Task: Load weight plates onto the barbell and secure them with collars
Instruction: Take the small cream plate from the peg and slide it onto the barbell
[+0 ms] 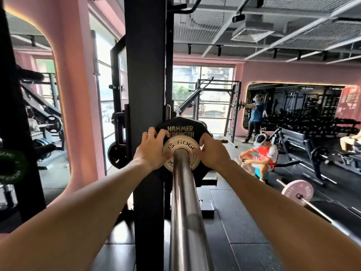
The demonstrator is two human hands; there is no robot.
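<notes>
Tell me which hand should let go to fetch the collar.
Probably either: left hand and right hand both press the small plate against the black plate, mirrored on the sleeve. No collar shows.

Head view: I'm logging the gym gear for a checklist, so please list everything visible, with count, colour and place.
small plate: one, pale metal, on the sleeve against the black plate
black plate: one, black with gold lettering, behind the small plate
barbell sleeve: one, chrome, centre
rack upright: one, black, left of the sleeve
pink plate: one, pink, floor at right
other people: two, right background
hands: left and right hold the small plate's edges
</notes>
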